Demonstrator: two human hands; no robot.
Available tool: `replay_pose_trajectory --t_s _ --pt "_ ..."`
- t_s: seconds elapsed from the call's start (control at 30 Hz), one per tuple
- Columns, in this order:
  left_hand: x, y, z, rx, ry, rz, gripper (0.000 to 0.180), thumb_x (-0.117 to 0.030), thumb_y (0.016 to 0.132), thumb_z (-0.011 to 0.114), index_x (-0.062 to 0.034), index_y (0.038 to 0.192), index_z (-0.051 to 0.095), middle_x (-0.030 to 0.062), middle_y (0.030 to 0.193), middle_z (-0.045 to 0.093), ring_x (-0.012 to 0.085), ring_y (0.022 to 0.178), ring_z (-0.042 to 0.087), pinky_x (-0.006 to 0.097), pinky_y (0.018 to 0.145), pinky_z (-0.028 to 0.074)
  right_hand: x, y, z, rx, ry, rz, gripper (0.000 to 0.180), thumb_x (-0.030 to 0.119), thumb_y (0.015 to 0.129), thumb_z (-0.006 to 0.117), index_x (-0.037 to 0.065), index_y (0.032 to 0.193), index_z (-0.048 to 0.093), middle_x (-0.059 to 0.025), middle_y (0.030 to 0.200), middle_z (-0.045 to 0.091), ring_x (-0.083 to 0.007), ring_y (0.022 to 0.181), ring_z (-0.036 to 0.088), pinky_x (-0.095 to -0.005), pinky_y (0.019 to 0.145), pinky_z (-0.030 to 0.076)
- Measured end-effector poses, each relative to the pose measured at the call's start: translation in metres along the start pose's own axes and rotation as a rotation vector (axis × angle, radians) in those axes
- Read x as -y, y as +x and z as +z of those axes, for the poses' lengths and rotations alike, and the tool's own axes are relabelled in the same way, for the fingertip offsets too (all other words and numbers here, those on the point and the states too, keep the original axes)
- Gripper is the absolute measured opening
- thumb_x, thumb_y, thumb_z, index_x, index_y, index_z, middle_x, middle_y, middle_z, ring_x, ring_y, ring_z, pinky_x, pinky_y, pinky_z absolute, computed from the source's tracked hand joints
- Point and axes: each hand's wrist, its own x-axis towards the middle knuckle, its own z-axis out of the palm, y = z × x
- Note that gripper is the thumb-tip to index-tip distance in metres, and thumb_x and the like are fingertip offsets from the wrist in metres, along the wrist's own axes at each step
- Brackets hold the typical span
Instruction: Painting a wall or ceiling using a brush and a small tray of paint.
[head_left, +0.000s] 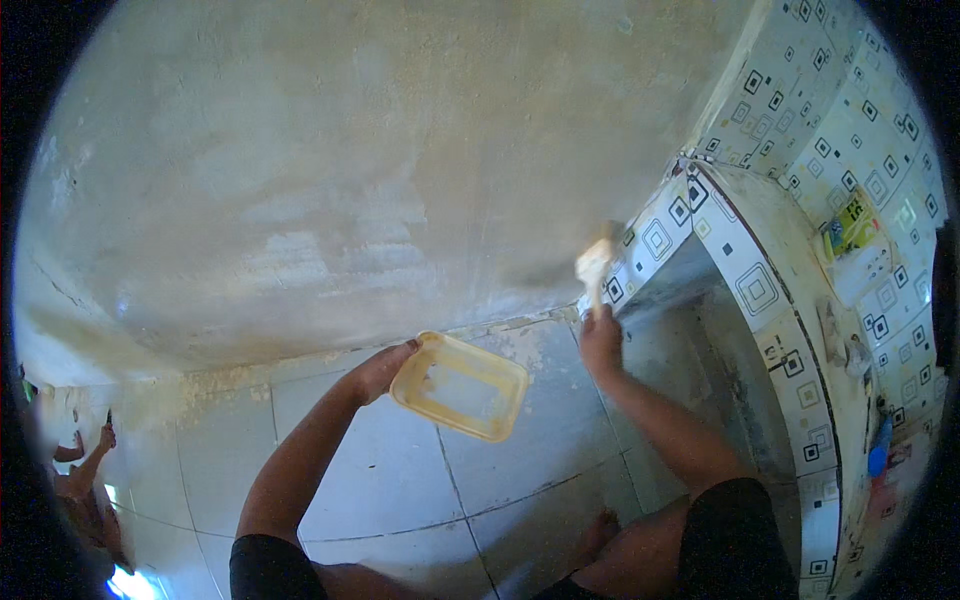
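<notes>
Left hand (380, 370), forearm raised from lower edge, fingers clamped on the rim of a shallow rectangular yellowish plastic tray (460, 386) held tilted above the grey tiled floor (360, 470). Right hand (600, 342) raised, fist closed around a pale-bristled paintbrush (594, 268), bristles touching the rough beige plastered wall (350, 170). White square-patterned tiled ledge (752, 285) just right.

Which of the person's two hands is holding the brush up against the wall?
The right hand grips the brush, whose pale bristles meet the plastered wall. The left hand instead holds a shallow yellowish tray lower down.
</notes>
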Motion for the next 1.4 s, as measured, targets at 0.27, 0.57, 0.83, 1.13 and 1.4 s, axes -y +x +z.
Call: replay_pose_trajectory --t_s 0.27,0.57,0.83,1.13,1.4 --pt "-0.009 -0.009 -0.003 0.134 0.053 -0.035 0.049 -0.04 0.087 0.041 -0.0007 0.116 0.046 0.0063 0.105 0.053 0.0136 0.092 0.051 0.029 0.081 0.043 0.075 -0.045 0.009 0.488 0.23 -0.462 0.019 0.017 0.083 0.049 0.0 0.089 0.043 -0.0226 0.071 0.055 -0.0407 0.068 0.056 -0.0489 0.061 0.045" --pt "-0.015 -0.019 -0.005 0.099 -0.019 -0.07 0.055 -0.046 0.088 0.04 0.0001 0.117 0.045 0.0071 0.105 0.053 0.0132 0.092 0.05 0.027 0.083 0.041 0.03 -0.005 0.016 0.196 0.015 -0.428 0.018 0.014 0.081 0.052 0.0 0.091 0.047 -0.0208 0.069 0.057 -0.0381 0.067 0.057 -0.0449 0.059 0.046" --pt "-0.039 -0.016 0.004 0.226 0.194 -0.042 0.054 -0.046 0.088 0.04 -0.0003 0.116 0.046 0.0064 0.105 0.054 0.0131 0.094 0.05 0.029 0.085 0.04 -0.089 0.015 0.012 -0.015 -0.156 0.089 0.021 0.018 0.083 0.048 -0.003 0.086 0.05 -0.0237 0.075 0.057 -0.0406 0.073 0.056 -0.0477 0.065 0.045" --pt "-0.01 -0.008 -0.002 0.177 -0.021 -0.112 0.054 -0.044 0.087 0.041 -0.0005 0.118 0.044 0.0075 0.107 0.053 0.0135 0.095 0.05 0.029 0.086 0.041 0.024 -0.049 0.05 0.233 0.078 0.005 0.016 0.017 0.082 0.051 0.001 0.084 0.049 -0.0224 0.069 0.056 -0.0377 0.07 0.056 -0.0477 0.058 0.043" --pt "-0.021 -0.006 0.005 0.146 0.03 -0.074 0.052 -0.043 0.087 0.042 -0.001 0.117 0.045 0.0071 0.105 0.054 0.0135 0.094 0.052 0.029 0.083 0.042 0.073 -0.056 0.051 0.475 -0.121 -0.524 0.022 0.023 0.086 0.044 0.002 0.093 0.049 -0.0148 0.065 0.057 -0.0285 0.056 0.06 -0.0383 0.05 0.05"
